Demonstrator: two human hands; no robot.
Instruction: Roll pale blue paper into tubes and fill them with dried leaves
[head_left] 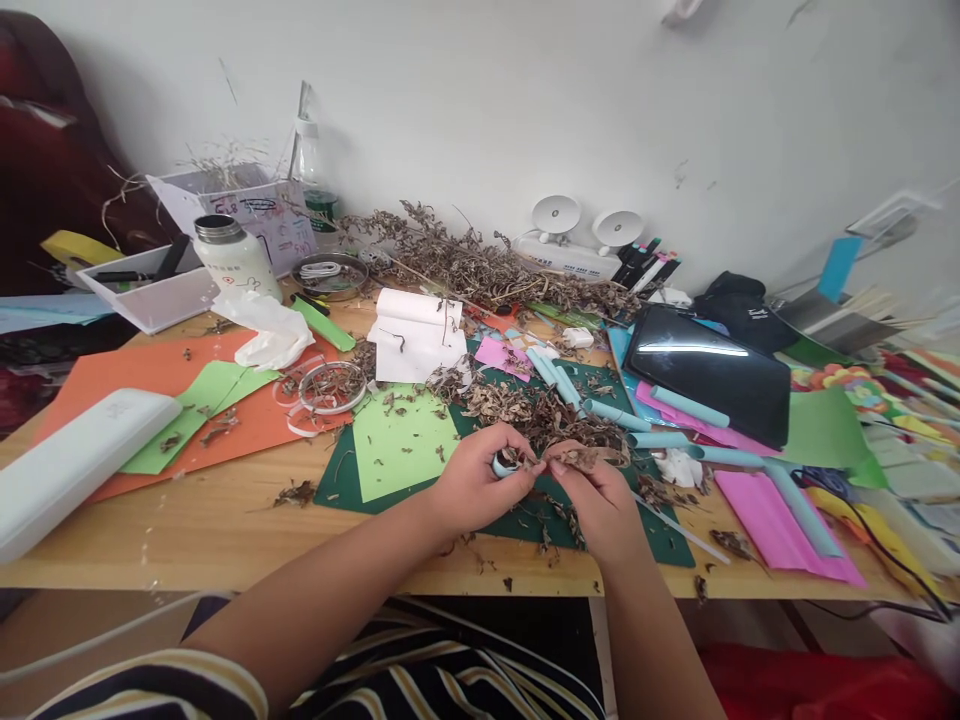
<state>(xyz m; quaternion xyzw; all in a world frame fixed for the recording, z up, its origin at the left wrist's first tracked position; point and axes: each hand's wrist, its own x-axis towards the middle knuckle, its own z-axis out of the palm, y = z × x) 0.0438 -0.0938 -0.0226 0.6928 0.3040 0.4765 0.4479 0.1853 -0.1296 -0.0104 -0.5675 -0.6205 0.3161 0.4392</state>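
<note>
Curled around a short light-blue paper tube point(501, 469), my left hand point(476, 480) holds it with bits of brown dried leaf at its opening. My right hand point(600, 500) pinches a dried leaf point(576, 458) between thumb and fingers, right beside the left fingertips. Both hands are above a dark green cutting mat point(480, 518). Just beyond them lies a heap of crumbled dried leaves point(517, 403). More light-blue paper tubes point(658, 440) lie to the right of the heap. A light-green sheet point(405, 455) sprinkled with leaf bits is left of my hands.
Dried branches point(457, 255) lie along the wall near a white router point(570, 258). A black tablet point(709, 375) and pink paper point(780, 520) are on the right. Leftward are an open white bottle point(234, 260), orange paper point(247, 440), a tape roll point(330, 405) and a white case point(90, 465).
</note>
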